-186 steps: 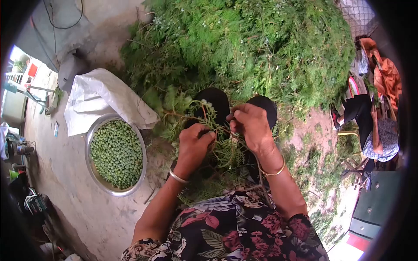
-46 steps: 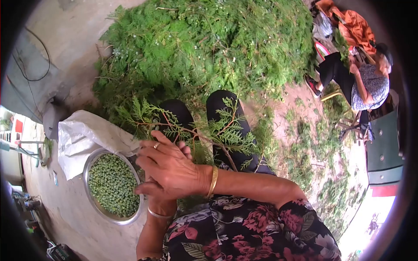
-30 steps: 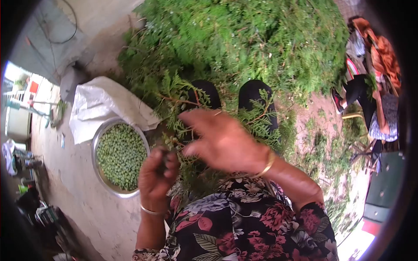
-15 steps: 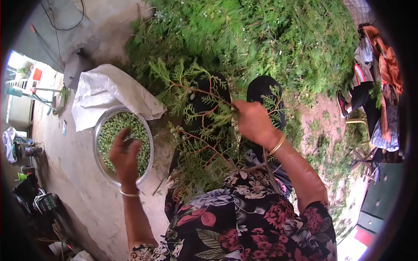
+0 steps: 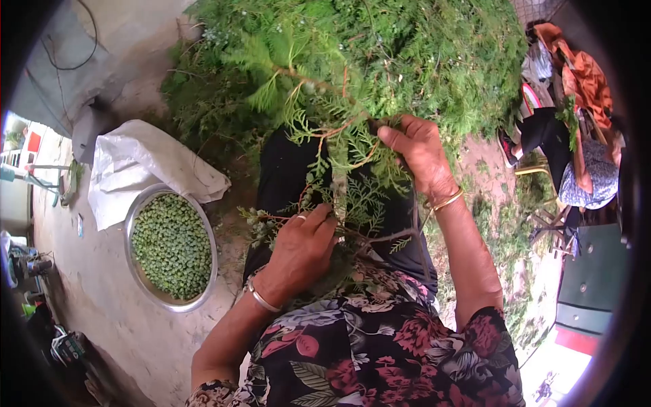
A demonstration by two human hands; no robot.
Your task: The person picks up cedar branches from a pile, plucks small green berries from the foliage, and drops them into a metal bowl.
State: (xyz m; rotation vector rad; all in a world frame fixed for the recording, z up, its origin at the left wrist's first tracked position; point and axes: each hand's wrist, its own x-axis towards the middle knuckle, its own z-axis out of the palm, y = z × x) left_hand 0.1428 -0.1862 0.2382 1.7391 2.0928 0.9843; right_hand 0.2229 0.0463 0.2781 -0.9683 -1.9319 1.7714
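Note:
My right hand [image 5: 419, 150] grips the upper part of a green conifer branch [image 5: 339, 163] with reddish twigs, lifted over my black-trousered knees. My left hand [image 5: 300, 245] is closed on the lower stem of the same branch, close to my lap. A round metal bowl [image 5: 133, 216] full of small green seeds [image 5: 171, 245] stands on the ground to my left, a hand's width from my left hand.
A big heap of cut green branches [image 5: 407, 61] lies ahead of my knees. A white sack [image 5: 139, 163] lies behind the bowl. Another person [image 5: 576, 169] sits at the far right, near a green board [image 5: 591, 285]. Clutter lines the left edge.
My left hand has come back from over the bowl and taken the branch's lower stem. My right hand has raised the branch higher and farther forward.

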